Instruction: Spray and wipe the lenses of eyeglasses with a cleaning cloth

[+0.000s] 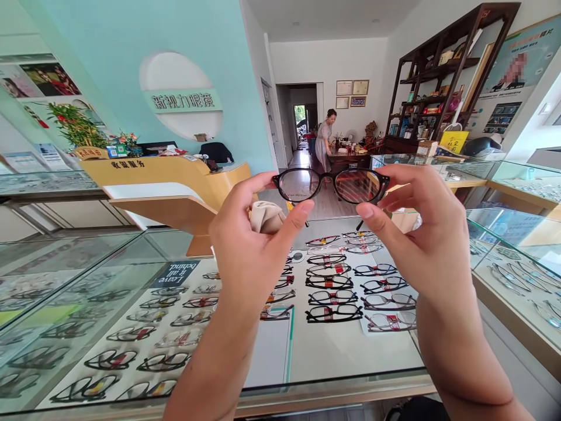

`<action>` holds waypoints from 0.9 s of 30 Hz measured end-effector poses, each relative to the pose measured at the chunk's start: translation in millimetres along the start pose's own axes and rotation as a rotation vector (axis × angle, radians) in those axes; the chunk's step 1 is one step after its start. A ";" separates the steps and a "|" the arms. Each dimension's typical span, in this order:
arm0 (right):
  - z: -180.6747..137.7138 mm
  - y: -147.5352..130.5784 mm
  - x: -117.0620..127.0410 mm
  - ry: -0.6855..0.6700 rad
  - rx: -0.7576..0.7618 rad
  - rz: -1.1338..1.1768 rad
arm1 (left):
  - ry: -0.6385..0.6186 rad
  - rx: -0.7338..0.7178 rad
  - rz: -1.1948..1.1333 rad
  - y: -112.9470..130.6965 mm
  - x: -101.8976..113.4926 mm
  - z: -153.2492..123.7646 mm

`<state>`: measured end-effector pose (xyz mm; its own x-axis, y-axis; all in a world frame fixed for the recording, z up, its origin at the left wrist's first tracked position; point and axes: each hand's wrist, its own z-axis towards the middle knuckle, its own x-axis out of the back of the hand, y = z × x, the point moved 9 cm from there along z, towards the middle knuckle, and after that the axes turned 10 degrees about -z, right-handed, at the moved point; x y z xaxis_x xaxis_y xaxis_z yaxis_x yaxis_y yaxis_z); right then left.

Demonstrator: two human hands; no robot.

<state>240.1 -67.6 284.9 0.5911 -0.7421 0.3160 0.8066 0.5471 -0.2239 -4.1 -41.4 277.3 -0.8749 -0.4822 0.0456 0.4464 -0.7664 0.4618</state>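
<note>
A pair of black-rimmed eyeglasses [326, 176] is raised in front of me, lenses facing me, above a glass display counter. My left hand [256, 228] pinches its left end near the hinge. A crumpled beige cloth [266, 217] is tucked inside that same hand. At the other end, my right hand [421, 219] grips the frame by its right hinge with thumb and fingers. Parts of the folded-back temples show below the rims. Rows of eyeglasses [333, 297] with small red or yellow labels lie beneath my hands.
The glass counter [342, 356] spans the front, with a white-and-green board [269, 351] on it. More display cases [521, 234] stand to the right. A yellow reception desk [162, 175] is at left. Farther back, a person [325, 137] stands by a wooden table [350, 153].
</note>
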 end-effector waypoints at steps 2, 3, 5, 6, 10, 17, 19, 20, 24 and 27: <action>-1.3 -1.7 2.9 0.024 -0.011 -0.009 | 0.000 0.006 -0.007 -0.2 -0.4 0.5; -2.0 -2.0 3.6 0.026 -0.021 -0.011 | -0.001 0.010 -0.009 -0.6 -0.6 0.7; -3.1 -1.7 3.8 0.020 -0.042 -0.008 | -0.001 0.018 -0.009 -1.4 -0.7 0.8; -3.6 -1.2 3.8 0.018 -0.053 -0.003 | 0.000 0.023 -0.009 -1.8 -0.7 0.6; -4.8 0.1 5.1 0.033 -0.085 0.020 | 0.004 0.030 -0.017 -2.5 -0.3 0.1; -4.5 -4.9 8.4 0.066 -0.071 0.016 | -0.030 0.019 -0.022 -2.3 -2.8 1.7; -4.7 -6.4 9.2 0.072 -0.059 0.008 | -0.044 0.024 -0.020 -4.4 -4.0 2.1; -4.8 -6.7 9.4 0.072 -0.056 0.005 | -0.050 0.026 -0.019 -5.4 -4.5 2.2; -5.1 -6.9 9.9 0.066 -0.057 0.001 | -0.060 0.009 -0.023 -7.5 -5.3 1.4; -5.3 -9.0 10.3 0.061 -0.046 0.003 | -0.060 -0.006 -0.013 -8.2 -5.2 0.8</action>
<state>238.9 -82.3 285.3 0.5918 -0.7635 0.2586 0.8033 0.5320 -0.2677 -3.4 -32.3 274.0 -0.8900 -0.4464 0.0926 0.4363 -0.7748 0.4576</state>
